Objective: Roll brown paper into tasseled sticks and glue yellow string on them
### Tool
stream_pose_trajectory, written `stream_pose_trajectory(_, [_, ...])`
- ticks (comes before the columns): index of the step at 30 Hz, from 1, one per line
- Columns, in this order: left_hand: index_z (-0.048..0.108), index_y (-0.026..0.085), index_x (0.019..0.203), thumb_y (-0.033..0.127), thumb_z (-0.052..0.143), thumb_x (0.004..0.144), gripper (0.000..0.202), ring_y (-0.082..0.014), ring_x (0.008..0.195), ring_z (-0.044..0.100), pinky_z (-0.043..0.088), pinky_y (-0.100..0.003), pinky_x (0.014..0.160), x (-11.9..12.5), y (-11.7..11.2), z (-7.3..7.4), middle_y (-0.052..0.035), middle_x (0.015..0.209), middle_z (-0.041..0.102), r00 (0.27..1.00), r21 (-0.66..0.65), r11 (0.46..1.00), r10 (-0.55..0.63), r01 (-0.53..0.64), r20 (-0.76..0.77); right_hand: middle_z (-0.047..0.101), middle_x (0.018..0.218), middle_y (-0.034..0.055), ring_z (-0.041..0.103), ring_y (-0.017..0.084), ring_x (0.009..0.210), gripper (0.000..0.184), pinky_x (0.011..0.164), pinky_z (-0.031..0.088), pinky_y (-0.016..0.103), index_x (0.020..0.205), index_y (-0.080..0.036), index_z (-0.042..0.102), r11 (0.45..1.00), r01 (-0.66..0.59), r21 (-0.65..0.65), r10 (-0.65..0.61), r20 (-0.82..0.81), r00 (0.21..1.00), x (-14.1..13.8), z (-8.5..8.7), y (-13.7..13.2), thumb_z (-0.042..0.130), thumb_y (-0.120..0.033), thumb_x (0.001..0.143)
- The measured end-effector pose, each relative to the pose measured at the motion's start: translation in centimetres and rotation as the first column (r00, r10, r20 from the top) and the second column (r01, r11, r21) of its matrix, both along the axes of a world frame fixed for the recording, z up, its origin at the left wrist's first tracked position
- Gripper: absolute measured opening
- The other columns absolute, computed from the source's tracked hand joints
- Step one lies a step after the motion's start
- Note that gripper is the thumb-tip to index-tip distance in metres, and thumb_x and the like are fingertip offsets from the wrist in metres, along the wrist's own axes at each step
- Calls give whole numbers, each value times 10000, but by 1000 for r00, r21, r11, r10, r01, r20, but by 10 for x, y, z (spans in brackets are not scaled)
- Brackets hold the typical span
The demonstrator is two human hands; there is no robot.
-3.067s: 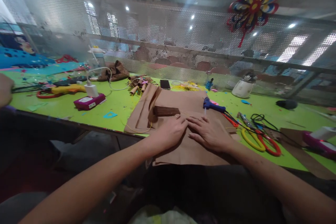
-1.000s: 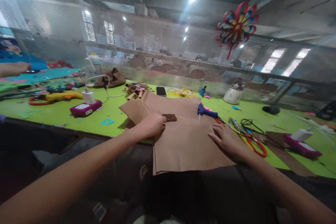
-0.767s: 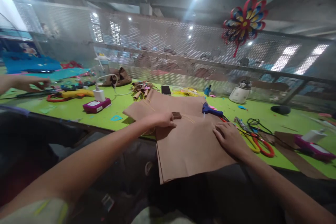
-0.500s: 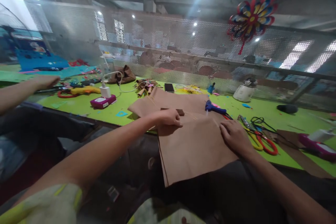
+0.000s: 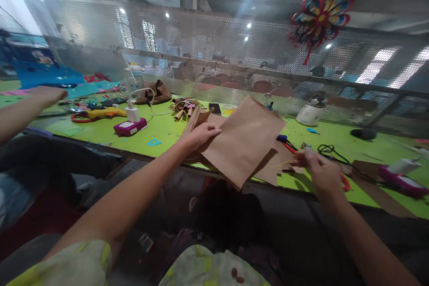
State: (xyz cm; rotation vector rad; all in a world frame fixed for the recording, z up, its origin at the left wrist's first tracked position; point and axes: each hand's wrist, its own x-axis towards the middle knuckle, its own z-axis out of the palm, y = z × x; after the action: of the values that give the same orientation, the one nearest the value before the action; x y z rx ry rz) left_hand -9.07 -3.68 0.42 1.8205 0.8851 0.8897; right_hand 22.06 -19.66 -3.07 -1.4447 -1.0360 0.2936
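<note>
A flat brown kraft paper piece [image 5: 246, 138] is tilted up over the table's front edge. My left hand [image 5: 203, 136] pinches it at its left edge, thumb against curled fingers. My right hand [image 5: 320, 170], apart from the paper on the right, has its fingertips pressed together. A thin yellowish strand [image 5: 283, 164] runs toward these fingertips, but whether they hold it is unclear. More brown paper [image 5: 271, 167] lies beneath. Behind the raised paper, only part of the blue glue gun [image 5: 282, 137] shows. Red-handled scissors [image 5: 345, 182] are mostly hidden by my right hand.
On the green table [image 5: 161, 120] are a purple power strip [image 5: 130, 127], a bundle of small brown rolls [image 5: 184, 109], a phone [image 5: 215, 108] and a white container [image 5: 310, 111]. Another purple strip [image 5: 402, 181] lies right. A co-worker's arm [image 5: 30, 107] reaches in from the left.
My left hand has lifted and turned the brown paper, which hung over the table edge. My right hand has left the paper, moved right and closed its fingertips.
</note>
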Motion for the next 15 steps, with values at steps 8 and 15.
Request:
stream_pose_trajectory(8, [523,189,742,416,555,736,229,-119,590,528,382,-215,537,-3,0,-24,15,644,574,957,-181,959,246,-217,152,684,712,84,571,152,563,473,515,440,267,764,-144,675,853,-400,-335,423,-5,906,-70,13,1,545,-598,758])
stream_pose_trajectory(15, [540,174,721,365,536,720,191,-126,658,539,390,-210,557,-2,-8,-20,-1,691,605,909,-190,911,394,-366,137,667,649,61,600,183,581,435,525,448,277,688,-175,649,874,-297,-384,424,307,852,-83,24,18,481,-558,810])
